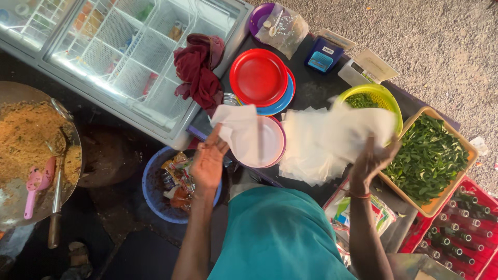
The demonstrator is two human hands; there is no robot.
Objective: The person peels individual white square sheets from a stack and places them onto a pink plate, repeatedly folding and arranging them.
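My left hand (208, 162) pinches one thin white paper sheet (239, 129) and holds it over a pink plate (271, 142) on the dark table. My right hand (371, 158) grips a blurred stack of the same white sheets (332, 137), lifted above the table in front of a yellow basket (390, 103). Behind the pink plate lies a stack of a red plate (258, 77) on a blue plate (284, 98).
A tan crate of green leaves (429, 158) sits at right, with a red crate of bottles (459, 236) below it. A glass-topped freezer (124, 57) with a maroon cloth (199, 70) stands at left. A big pan of fried rice (31, 150) and a blue waste bowl (153, 192) lie lower left.
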